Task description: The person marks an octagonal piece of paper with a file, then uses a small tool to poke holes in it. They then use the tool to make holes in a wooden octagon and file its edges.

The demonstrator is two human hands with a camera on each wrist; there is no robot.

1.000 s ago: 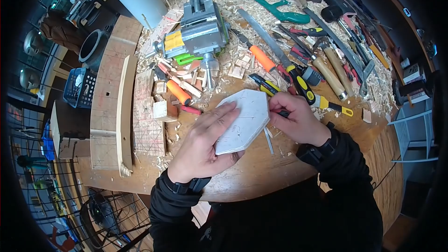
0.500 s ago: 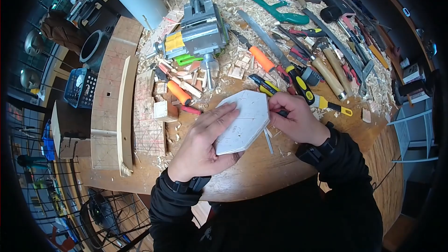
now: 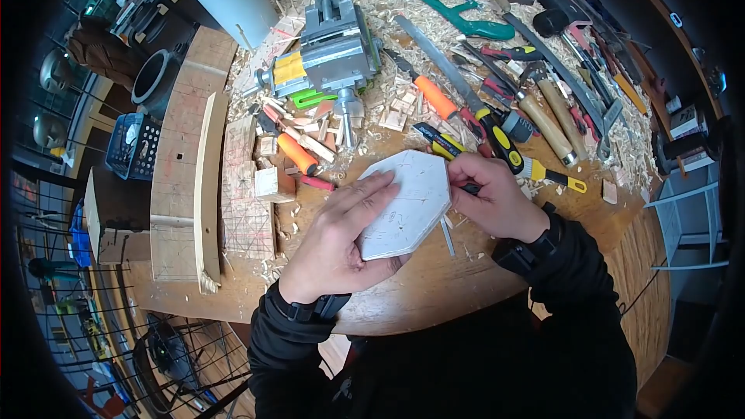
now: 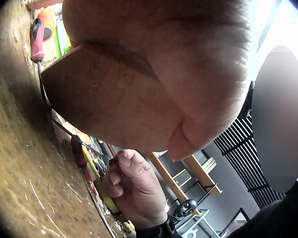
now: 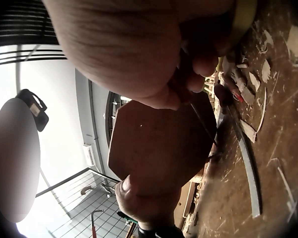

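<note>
A pale eight-sided board [image 3: 403, 206], marked with pencil lines, is held tilted over the front of the bench. My left hand [image 3: 337, 237] grips it, fingers spread on its upper face and thumb at the underside, as the right wrist view shows of the board's dark lower side [image 5: 156, 141]. Beside the board's right edge, my right hand [image 3: 497, 198] pinches a small dark-handled tool [image 3: 470, 187]. Its thin metal shaft [image 5: 203, 123] passes under the board in the right wrist view. Whether the tip touches the board, I cannot tell.
A grey vise [image 3: 334, 58] stands among wood shavings. To the right lie a green-handled saw [image 3: 489, 29], chisels and a yellow-black brush [image 3: 555, 176]. Orange-handled tools and a wood block [image 3: 273, 185] are behind my left hand. A narrow metal strip [image 3: 448, 235] lies below the board; long planks [image 3: 208, 186] are at left.
The board has shifted very slightly toward the lower right, and my left thumb has moved a little at its lower edge. My right hand has barely moved.
</note>
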